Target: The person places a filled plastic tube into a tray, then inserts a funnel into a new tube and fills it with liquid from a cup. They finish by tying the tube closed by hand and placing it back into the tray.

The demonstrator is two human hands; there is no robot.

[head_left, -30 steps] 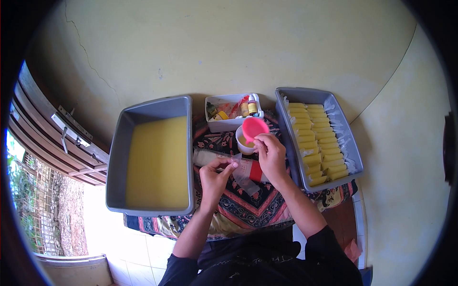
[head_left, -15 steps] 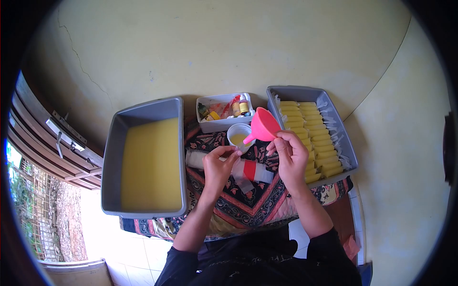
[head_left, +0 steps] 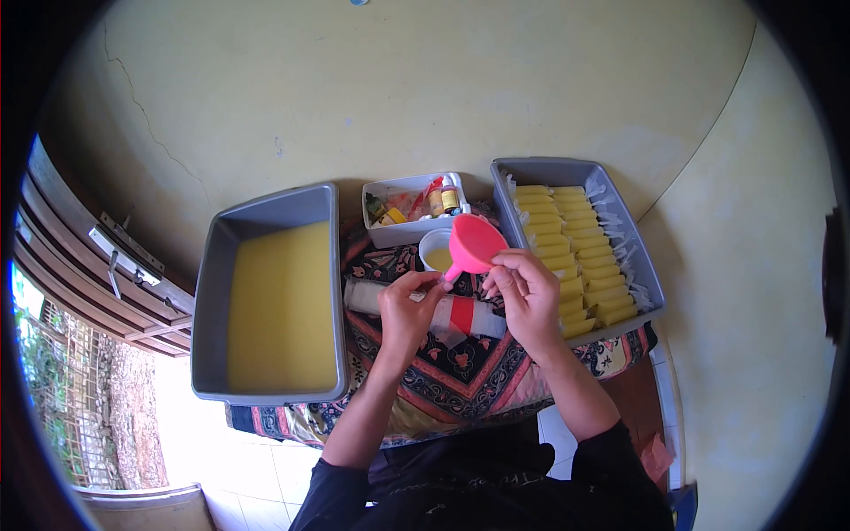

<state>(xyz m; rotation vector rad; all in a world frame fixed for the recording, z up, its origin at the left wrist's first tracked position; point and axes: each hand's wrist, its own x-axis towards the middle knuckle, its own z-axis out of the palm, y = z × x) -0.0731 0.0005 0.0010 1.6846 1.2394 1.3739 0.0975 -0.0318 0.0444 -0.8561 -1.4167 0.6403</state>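
A pink funnel is gripped at its rim by my right hand, its bowl tilted toward me. Its narrow spout points down and left, right at the fingertips of my left hand. That left hand is closed in a pinch on the top of a thin clear plastic bag, which hangs faintly visible below the fingers. Behind the funnel stands a white cup with yellow liquid in it, partly covered by the funnel. Under my hands lies a roll of clear plastic bags with a red band.
On the left stands a large grey tub of yellow liquid. A white box with small bottles sits at the back. To the right, a grey tub holds rows of filled yellow bags. Patterned cloth covers the table.
My right hand has brought the funnel left and down, so its spout now meets my left fingertips at the bag. The left hand has hardly moved.
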